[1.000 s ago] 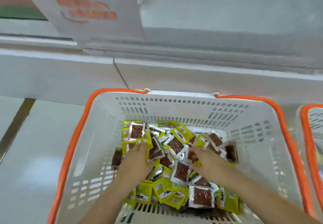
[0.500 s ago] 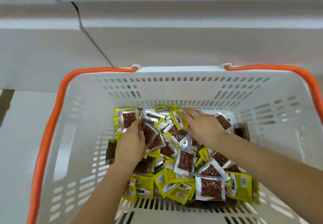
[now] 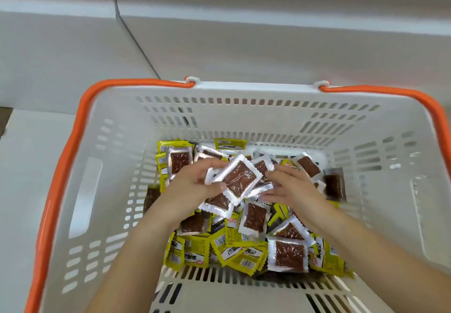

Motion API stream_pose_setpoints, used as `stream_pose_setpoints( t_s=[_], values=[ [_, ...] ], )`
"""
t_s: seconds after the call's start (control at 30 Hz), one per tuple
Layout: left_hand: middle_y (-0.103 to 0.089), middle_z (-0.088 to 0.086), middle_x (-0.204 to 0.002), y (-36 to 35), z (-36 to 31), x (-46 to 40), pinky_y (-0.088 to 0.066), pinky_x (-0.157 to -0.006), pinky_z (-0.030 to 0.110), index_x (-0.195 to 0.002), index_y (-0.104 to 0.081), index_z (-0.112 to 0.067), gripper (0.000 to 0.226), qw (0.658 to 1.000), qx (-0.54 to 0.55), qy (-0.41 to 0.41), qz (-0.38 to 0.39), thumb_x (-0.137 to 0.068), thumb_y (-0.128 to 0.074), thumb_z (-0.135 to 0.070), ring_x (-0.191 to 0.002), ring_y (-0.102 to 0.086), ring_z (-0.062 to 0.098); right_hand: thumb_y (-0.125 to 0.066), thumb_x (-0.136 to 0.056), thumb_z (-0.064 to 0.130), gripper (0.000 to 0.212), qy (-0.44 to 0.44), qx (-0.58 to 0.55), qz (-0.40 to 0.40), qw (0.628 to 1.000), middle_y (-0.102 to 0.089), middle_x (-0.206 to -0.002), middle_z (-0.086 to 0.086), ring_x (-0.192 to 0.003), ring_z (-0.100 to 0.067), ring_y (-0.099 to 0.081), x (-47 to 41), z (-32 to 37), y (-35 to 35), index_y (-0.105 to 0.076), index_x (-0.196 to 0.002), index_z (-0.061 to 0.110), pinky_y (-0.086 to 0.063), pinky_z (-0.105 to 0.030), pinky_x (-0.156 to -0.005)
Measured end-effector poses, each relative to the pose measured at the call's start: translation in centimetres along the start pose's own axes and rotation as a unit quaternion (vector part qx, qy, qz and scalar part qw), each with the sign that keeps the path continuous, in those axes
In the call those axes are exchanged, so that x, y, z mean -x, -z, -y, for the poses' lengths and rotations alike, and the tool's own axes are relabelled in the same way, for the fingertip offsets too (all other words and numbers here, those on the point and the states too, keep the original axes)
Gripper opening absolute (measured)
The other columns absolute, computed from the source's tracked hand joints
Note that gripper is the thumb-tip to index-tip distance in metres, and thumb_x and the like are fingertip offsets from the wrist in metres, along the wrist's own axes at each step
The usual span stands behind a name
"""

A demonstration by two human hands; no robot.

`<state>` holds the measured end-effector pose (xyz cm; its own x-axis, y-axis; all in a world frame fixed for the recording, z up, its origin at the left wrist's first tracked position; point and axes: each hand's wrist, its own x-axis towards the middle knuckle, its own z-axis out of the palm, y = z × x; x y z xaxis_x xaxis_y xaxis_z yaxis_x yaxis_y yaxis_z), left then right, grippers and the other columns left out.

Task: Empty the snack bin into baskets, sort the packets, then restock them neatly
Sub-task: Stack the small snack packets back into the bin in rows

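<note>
Packets lifted over the basket

A small stack of clear-fronted snack packets sits above the heap of yellow and silver packets inside the white basket. The left hand pinches the stack, thumb on top. The right hand touches its edge with loosely spread fingers. Orange handles rim the basket

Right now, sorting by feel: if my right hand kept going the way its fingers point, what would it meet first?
The right hand points left toward the silver-edged packet held by the left hand. It seems already touching that packet's edge, though depth is unclear.
</note>
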<state>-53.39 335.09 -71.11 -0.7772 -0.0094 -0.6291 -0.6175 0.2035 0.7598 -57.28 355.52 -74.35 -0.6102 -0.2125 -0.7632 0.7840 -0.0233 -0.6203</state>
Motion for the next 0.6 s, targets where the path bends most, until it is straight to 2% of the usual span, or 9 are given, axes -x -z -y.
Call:
stream_pose_setpoints(
  t_s=[0.07, 0.13, 0.17, 0.2, 0.27, 0.37, 0.43, 0.5, 0.6],
  values=[
    [-0.058, -0.005, -0.13, -0.5, -0.2, -0.2, -0.042, -0.104, 0.048, -0.095, -0.067, -0.051, 0.038, 1.0, -0.017, -0.014, 0.002, -0.081, -0.074, -0.016, -0.122, -0.054, 0.023, -0.065, -0.086, 0.03, 0.036, -0.021, -0.03, 0.031, 0.999, -0.051, -0.08, -0.001, -0.067, -0.018, -0.067, 0.8, -0.5, 0.1, -0.055, -0.114, 0.011, -0.056, -0.043, -0.085],
    [-0.058, -0.01, -0.129, -0.9, -0.2, -0.1, -0.042, -0.104, 0.045, -0.101, -0.066, -0.049, 0.039, 0.999, -0.027, -0.019, 0.018, -0.078, -0.077, -0.019, -0.121, -0.054, 0.019, -0.071, -0.07, 0.047, 0.072, -0.003, 0.03, 0.052, 0.998, -0.058, -0.112, -0.009, -0.091, -0.016, -0.069, 1.3, -1.1, -0.2, -0.053, -0.129, 0.009, -0.058, -0.038, -0.083],
    [-0.057, -0.012, -0.129, -1.0, -0.1, -0.1, -0.042, -0.104, 0.041, -0.106, -0.064, -0.048, 0.044, 0.999, -0.033, -0.019, 0.023, -0.077, -0.078, -0.018, -0.119, -0.054, 0.015, -0.072, -0.067, 0.047, 0.081, 0.014, 0.062, 0.056, 0.996, -0.055, -0.128, -0.011, -0.103, -0.016, -0.066, 1.4, -1.5, -0.3, -0.05, -0.134, 0.009, -0.058, -0.034, -0.08],
    [-0.057, -0.011, -0.127, -1.0, -0.2, 0.0, -0.043, -0.101, 0.037, -0.112, -0.06, -0.046, 0.049, 0.999, -0.032, -0.017, 0.023, -0.077, -0.078, -0.016, -0.116, -0.054, 0.012, -0.073, -0.069, 0.044, 0.08, 0.029, 0.072, 0.055, 0.995, -0.051, -0.137, -0.011, -0.11, -0.016, -0.063, 1.5, -1.7, -0.4, -0.049, -0.136, 0.009, -0.058, -0.031, -0.079],
    [-0.065, 0.001, -0.116, -0.7, -0.4, 0.0, -0.048, -0.09, 0.032, -0.119, -0.057, -0.033, 0.053, 1.0, 0.027, -0.014, -0.004, -0.078, -0.075, -0.004, -0.103, -0.061, 0.017, -0.073, -0.079, 0.032, 0.064, 0.036, 0.039, 0.031, 0.998, -0.049, -0.14, -0.011, -0.113, -0.017, -0.061, 1.7, -1.9, -0.3, -0.051, -0.135, 0.009, -0.059, -0.03, -0.078],
    [-0.074, -0.002, -0.089, 0.4, -0.6, -0.2, -0.05, -0.073, 0.024, -0.111, -0.059, -0.019, 0.04, 0.988, 0.1, -0.039, -0.109, -0.081, -0.068, 0.004, -0.082, -0.068, 0.014, -0.068, -0.085, 0.02, 0.061, 0.026, 0.017, -0.017, 0.999, -0.044, -0.145, -0.007, -0.116, -0.02, -0.057, 1.7, -1.8, 0.1, -0.044, -0.14, 0.011, -0.059, -0.024, -0.074],
    [-0.074, -0.003, -0.085, 0.3, -0.8, -0.2, -0.051, -0.074, 0.025, -0.104, -0.063, -0.02, 0.031, 0.988, 0.103, -0.049, -0.104, -0.08, -0.071, -0.002, -0.078, -0.069, 0.012, -0.064, -0.089, 0.019, 0.063, 0.008, 0.012, -0.035, 0.999, -0.036, -0.149, -0.003, -0.104, -0.017, -0.059, 2.0, -1.8, 0.2, -0.035, -0.145, 0.014, -0.058, -0.019, -0.067],
    [-0.074, -0.002, -0.089, -1.0, -0.7, -0.1, -0.05, -0.078, 0.024, -0.098, -0.066, -0.026, 0.028, 0.996, 0.049, -0.054, -0.049, -0.077, -0.076, -0.01, -0.082, -0.069, 0.011, -0.06, -0.092, 0.023, 0.056, -0.025, -0.026, -0.01, 0.999, -0.043, -0.143, -0.003, -0.089, -0.016, -0.065, 2.3, -1.9, 0.1, -0.037, -0.143, 0.016, -0.059, -0.023, -0.065],
    [-0.065, -0.014, -0.092, -3.6, -0.1, -0.4, -0.04, -0.069, 0.007, -0.089, -0.063, -0.041, 0.026, 0.989, -0.104, -0.099, -0.043, -0.079, -0.076, -0.021, -0.083, -0.059, -0.004, -0.054, -0.092, 0.036, 0.041, -0.028, -0.023, 0.037, 0.999, -0.061, -0.125, -0.007, -0.093, -0.029, -0.07, 2.6, -2.0, -0.2, -0.055, -0.127, 0.016, -0.058, -0.039, -0.08]
  ],
)
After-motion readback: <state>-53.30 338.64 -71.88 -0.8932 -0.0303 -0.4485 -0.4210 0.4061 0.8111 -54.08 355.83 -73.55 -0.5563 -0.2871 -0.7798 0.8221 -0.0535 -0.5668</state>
